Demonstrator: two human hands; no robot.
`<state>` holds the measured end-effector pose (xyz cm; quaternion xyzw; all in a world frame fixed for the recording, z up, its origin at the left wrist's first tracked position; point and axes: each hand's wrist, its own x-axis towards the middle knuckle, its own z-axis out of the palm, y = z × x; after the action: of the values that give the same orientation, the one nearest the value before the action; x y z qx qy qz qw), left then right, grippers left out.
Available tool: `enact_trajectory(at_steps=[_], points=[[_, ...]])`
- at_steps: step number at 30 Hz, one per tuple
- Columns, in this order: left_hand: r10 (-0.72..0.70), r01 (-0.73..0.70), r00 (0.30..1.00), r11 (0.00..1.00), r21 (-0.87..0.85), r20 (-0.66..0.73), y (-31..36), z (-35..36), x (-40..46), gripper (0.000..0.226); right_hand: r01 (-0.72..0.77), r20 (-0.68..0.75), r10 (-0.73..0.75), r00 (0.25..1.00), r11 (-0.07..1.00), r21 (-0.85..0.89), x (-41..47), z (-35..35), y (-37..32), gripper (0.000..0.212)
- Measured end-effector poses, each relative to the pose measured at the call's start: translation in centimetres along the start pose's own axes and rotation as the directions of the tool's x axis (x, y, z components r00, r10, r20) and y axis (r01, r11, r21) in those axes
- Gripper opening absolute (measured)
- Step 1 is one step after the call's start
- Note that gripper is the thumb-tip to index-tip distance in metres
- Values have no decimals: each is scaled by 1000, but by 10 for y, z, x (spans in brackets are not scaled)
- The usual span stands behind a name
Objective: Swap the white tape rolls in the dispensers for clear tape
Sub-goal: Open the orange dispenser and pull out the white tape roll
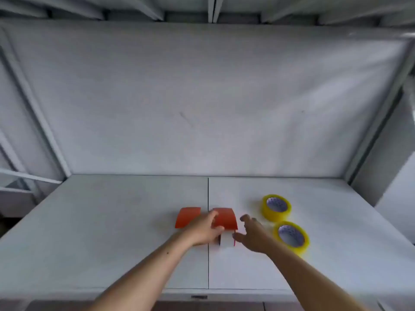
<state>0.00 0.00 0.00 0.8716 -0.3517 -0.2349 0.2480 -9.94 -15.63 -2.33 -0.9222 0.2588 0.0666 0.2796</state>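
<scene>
Head view suggests the swap has barely begun. Two red dispensers sit side by side at mid-desk (112,221): the left dispenser (187,217) untouched, the right dispenser (225,217) under the left hand (205,230), whose fingers curl over its near edge. The right hand (252,234) hovers beside it, fingers spread, empty. Both clear tape rolls (276,207) (292,236) lie unused to the right. The white rolls are mostly hidden; only a pale sliver shows between the hands.

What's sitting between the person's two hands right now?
In the head view, the right-hand orange tape dispenser lies between them: the left hand rests on it, the open right hand hovers just beside it.
</scene>
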Motion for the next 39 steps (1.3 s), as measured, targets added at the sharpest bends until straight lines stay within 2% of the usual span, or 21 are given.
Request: enact_trajectory(at_steps=[4, 8, 11, 16, 21, 22, 24, 26, 28, 30, 32, 35, 37, 39], points=[[-43, 43, 998, 999, -2, -52, 3, 22, 12, 72, -104, -65, 119, 991, 976, 192, 7, 20, 3, 65], [-126, 111, 991, 961, -253, -46, -6, 52, 11, 75, -90, -103, 131, 986, 938, 335, -2, 32, 1, 40], [-151, 94, 985, 879, -468, -86, -16, 66, 12, 72, -68, -130, 146, 981, 878, 474, -3, 36, -3, 41], [-216, 104, 970, 783, -613, -111, -21, 76, 11, 61, -65, -144, 186, 972, 801, 596, 1, 50, -2, 38], [-289, 100, 947, 682, -724, -142, -47, 95, 44, 91, -20, -178, 190, 966, 738, 675, 12, 60, 6, 37], [-302, 114, 944, 675, -729, -132, -51, 97, 50, 85, -14, -176, 194, 965, 710, 704, 13, 62, 8, 34], [-291, 96, 945, 685, -723, -150, -34, 88, 35, 54, 11, -177, 198, 964, 635, 772, 13, 64, 8, 25], [-285, 66, 943, 663, -746, -170, -21, 79, 24, 33, 50, -199, 186, 962, 595, 802, 11, 64, 7, 18], [-276, 57, 952, 580, -812, -130, -10, 74, 17, 24, 104, -257, 137, 957, 665, 740, 9, 62, 4, 15], [-267, 68, 962, 453, -889, -62, -5, 71, 14, 26, 104, -315, 70, 947, 858, 503, 5, 60, 2, 17], [-255, 107, 966, 283, -953, 33, -2, 70, 13, 38, 115, -401, 1, 916, 957, 265, 0, 59, 1, 18], [-214, 159, 966, 54, -986, 144, -3, 75, 17, 58, 178, -470, -88, 878, 972, 153, -11, 58, -2, 23], [-160, 171, 971, -43, -984, 176, -4, 80, 22, 62, 222, -478, -132, 869, 965, 137, -13, 62, 1, 20], [-124, 184, 972, -127, -975, 200, -3, 85, 26, 62, 295, -489, -168, 856, 935, 195, -11, 64, 8, 21]])
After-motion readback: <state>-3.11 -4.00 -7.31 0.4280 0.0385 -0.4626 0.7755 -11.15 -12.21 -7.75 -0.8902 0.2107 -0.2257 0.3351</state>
